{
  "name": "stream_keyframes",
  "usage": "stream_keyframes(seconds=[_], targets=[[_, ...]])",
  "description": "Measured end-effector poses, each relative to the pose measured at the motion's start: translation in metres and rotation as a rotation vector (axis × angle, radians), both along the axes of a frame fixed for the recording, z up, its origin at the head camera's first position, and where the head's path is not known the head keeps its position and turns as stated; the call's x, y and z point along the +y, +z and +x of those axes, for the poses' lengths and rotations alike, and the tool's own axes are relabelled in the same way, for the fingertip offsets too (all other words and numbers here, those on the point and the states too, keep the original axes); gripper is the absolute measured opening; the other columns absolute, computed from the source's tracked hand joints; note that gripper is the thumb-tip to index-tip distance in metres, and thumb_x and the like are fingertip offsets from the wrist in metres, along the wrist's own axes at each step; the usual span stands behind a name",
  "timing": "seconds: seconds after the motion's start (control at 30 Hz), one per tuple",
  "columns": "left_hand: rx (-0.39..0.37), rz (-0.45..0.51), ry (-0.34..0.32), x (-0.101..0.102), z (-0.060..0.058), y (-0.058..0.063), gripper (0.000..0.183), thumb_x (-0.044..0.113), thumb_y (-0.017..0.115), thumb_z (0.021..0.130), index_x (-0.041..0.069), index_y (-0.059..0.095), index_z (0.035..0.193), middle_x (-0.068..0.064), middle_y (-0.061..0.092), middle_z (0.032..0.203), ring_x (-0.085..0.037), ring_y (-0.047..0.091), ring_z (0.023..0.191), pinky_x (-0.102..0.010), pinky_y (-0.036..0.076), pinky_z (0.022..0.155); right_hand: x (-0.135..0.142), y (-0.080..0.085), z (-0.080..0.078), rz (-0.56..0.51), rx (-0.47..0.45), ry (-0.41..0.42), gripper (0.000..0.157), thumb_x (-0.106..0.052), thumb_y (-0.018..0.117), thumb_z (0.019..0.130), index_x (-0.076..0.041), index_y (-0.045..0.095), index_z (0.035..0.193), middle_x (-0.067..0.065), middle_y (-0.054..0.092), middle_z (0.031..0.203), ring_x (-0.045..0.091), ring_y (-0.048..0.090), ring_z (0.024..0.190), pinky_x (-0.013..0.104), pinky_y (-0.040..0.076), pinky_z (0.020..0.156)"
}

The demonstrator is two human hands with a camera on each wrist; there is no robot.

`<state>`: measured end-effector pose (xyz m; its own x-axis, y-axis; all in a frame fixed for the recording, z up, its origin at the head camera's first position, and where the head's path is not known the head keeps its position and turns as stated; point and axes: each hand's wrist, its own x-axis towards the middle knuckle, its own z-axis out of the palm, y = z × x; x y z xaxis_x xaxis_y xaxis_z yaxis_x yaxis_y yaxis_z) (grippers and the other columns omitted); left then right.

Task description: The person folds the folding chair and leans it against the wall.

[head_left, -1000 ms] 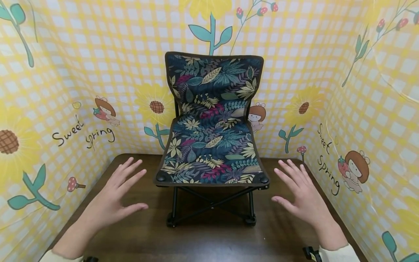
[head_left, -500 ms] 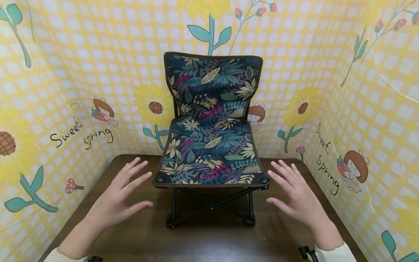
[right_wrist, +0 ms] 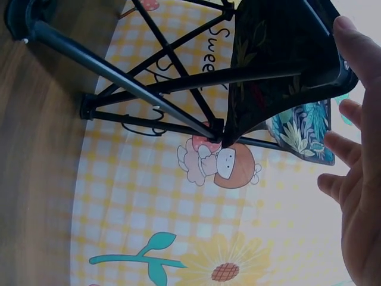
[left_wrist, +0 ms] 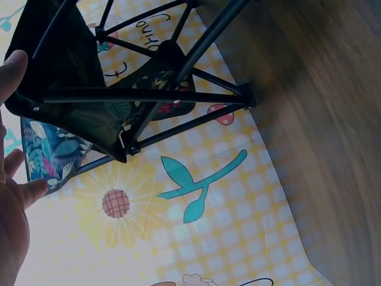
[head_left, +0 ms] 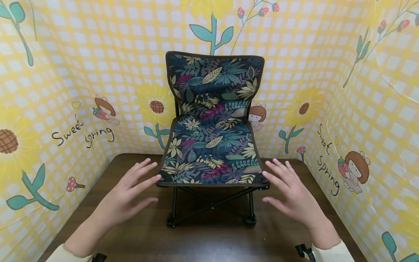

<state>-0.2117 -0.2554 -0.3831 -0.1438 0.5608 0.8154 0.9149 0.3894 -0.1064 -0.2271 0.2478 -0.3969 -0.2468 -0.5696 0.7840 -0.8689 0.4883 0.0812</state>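
Observation:
An unfolded folding chair (head_left: 212, 142) with dark leaf-print fabric and thin black legs stands on the brown table, its seat front towards me. My left hand (head_left: 124, 198) is at the seat's left front corner, fingers spread, the index fingertip overlapping that corner. On the other side my right hand (head_left: 292, 196) mirrors it, its index fingertip at the right front corner. Neither hand grips anything. The left wrist view shows the chair's black tubes (left_wrist: 125, 95) from below, with the left fingers at the left edge. In the right wrist view the tubes (right_wrist: 238, 75) cross beside the right fingers.
Yellow-and-white checked cloth walls (head_left: 131, 65), printed with flowers and cartoon figures, enclose the table on the back and both sides. The brown wooden table (head_left: 209, 247) extends in front of the chair. Black straps sit at both wrists.
Both hands have moved inward from either side, closing in on the seat's front corners. The chair stands where it was, and the fingers remain spread.

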Motion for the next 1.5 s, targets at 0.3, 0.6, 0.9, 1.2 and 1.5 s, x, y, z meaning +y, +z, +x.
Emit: stream_keyframes(seconds=[0.3, 0.6, 0.9, 1.2, 1.5], targets=[[0.035, -0.033, -0.008, 0.01, -0.006, -0.001, 0.038, 0.032, 0.059, 0.105, 0.002, 0.07, 0.126, -0.032, 0.059, 0.135, -0.046, 0.047, 0.14, -0.048, 0.025, 0.127, -0.007, 0.0, -0.001, 0.022, 0.001, 0.029, 0.062, -0.047, 0.065, 0.099, 0.002, 0.061, 0.138, 0.028, 0.052, 0.147, 0.04, 0.038, 0.148, 0.053, 0.017, 0.128], [0.009, -0.099, 0.047, 0.015, -0.011, -0.005, 0.04, 0.031, 0.045, 0.111, 0.006, 0.07, 0.13, -0.027, 0.061, 0.136, -0.045, 0.052, 0.134, -0.047, 0.022, 0.128, -0.009, 0.0, -0.003, 0.046, -0.007, 0.028, 0.053, -0.041, 0.061, 0.103, 0.0, 0.062, 0.137, 0.029, 0.053, 0.146, 0.04, 0.039, 0.147, 0.051, 0.018, 0.128], [0.031, -0.129, 0.065, 0.019, -0.013, -0.005, 0.038, 0.022, 0.039, 0.113, 0.01, 0.071, 0.13, -0.021, 0.065, 0.133, -0.045, 0.058, 0.124, -0.046, 0.022, 0.127, -0.012, 0.0, -0.003, 0.072, 0.01, 0.007, 0.043, -0.034, 0.053, 0.108, -0.003, 0.065, 0.136, 0.026, 0.055, 0.145, 0.04, 0.047, 0.141, 0.047, 0.022, 0.128], [0.099, -0.133, 0.057, 0.022, -0.014, -0.002, 0.038, 0.014, 0.038, 0.113, 0.009, 0.073, 0.127, -0.017, 0.069, 0.126, -0.042, 0.064, 0.116, -0.043, 0.027, 0.126, -0.015, -0.002, -0.005, 0.082, 0.025, -0.01, 0.036, -0.026, 0.049, 0.11, -0.006, 0.067, 0.134, 0.024, 0.059, 0.141, 0.042, 0.055, 0.131, 0.043, 0.026, 0.126], [0.123, -0.142, 0.034, 0.024, -0.014, 0.001, 0.038, 0.009, 0.038, 0.112, 0.007, 0.074, 0.124, -0.018, 0.07, 0.124, -0.039, 0.067, 0.111, -0.036, 0.033, 0.123, -0.019, -0.004, -0.003, 0.043, 0.072, -0.009, 0.035, -0.022, 0.047, 0.111, -0.005, 0.07, 0.13, 0.025, 0.061, 0.138, 0.042, 0.059, 0.126, 0.041, 0.031, 0.125]])
